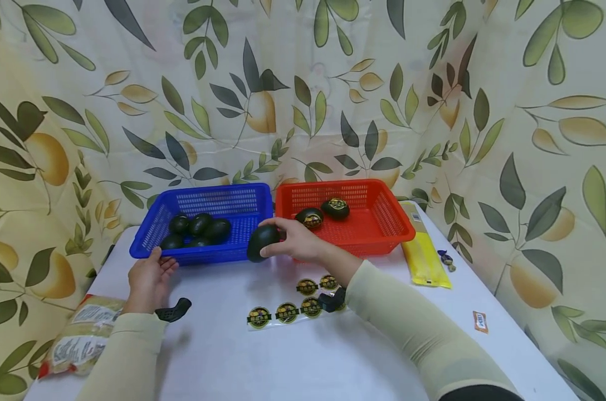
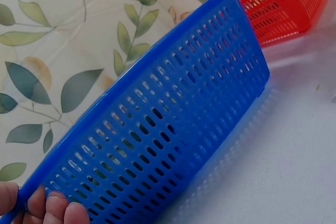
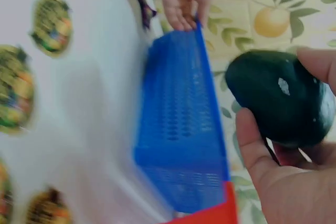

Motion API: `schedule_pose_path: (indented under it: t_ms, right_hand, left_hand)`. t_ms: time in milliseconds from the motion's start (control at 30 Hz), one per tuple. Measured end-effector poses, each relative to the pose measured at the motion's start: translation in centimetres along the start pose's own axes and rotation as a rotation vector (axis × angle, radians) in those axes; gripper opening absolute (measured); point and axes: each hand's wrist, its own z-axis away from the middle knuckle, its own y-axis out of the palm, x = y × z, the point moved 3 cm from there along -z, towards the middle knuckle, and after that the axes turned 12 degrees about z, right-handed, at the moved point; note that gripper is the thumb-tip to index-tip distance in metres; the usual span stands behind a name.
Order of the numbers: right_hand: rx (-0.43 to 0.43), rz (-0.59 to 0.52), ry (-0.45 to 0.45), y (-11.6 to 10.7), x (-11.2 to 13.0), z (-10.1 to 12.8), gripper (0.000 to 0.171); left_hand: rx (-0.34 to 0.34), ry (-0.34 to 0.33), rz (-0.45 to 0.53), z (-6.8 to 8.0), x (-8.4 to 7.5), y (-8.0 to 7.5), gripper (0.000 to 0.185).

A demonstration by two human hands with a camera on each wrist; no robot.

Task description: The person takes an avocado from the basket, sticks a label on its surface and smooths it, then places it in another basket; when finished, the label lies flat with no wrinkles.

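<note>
Between the thumb and fingers of my right hand is a dark green avocado, held just off the front right corner of the blue basket. The right wrist view shows this avocado with a small pale patch on its skin. My left hand pinches the blue basket's rim near its front left corner, thumb on top and fingers against the outer wall. Several avocados lie inside the blue basket. The red basket beside it holds two avocados with round black-and-gold stickers.
A sheet of round stickers lies on the white table in front of the baskets. At the left sits a clear plastic bag with printed labels. Right of the red basket are a yellow packet and small wrapped pieces.
</note>
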Motion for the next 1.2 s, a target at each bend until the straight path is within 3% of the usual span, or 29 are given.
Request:
schedule_pose_path:
  t_ms: [233, 500, 800, 900, 1000, 1067, 1200]
  right_hand:
    - [-0.052, -0.155, 0.085, 3.5, -2.0, 3.1, 0.064]
    - [-0.149, 0.076, 0.21, 7.0, -4.3, 2.7, 0.062]
    - [-0.174, 0.209, 0.254, 8.4, -5.4, 0.3, 0.063]
    - [-0.183, 0.273, 0.232, 8.2, -5.4, 0.1, 0.063]
    - [-0.183, 0.328, 0.206, 7.9, -5.1, 0.2, 0.064]
    - [-0.176, 0.364, 0.189, 7.7, -4.8, 0.6, 0.066]
    - [-0.156, 0.43, 0.127, 6.9, -4.3, 2.2, 0.07]
  left_hand:
    - [0.013, -0.007, -0.002, 0.2, -0.2, 0.0, 0.034]
    - [0.019, -0.015, -0.007, 0.3, -0.1, 0.0, 0.032]
    - [0.012, -0.002, -0.019, 0.1, -0.2, 0.0, 0.036]
    - [0.007, 0.045, -0.053, 0.0, 0.1, 0.1, 0.032]
    - [0.014, 0.136, -0.12, 0.0, 0.6, 0.2, 0.029]
    - [0.027, 0.172, -0.17, 0.3, 1.3, 0.3, 0.036]
    - [0.056, 0.188, -0.273, 1.8, 3.4, 0.7, 0.068]
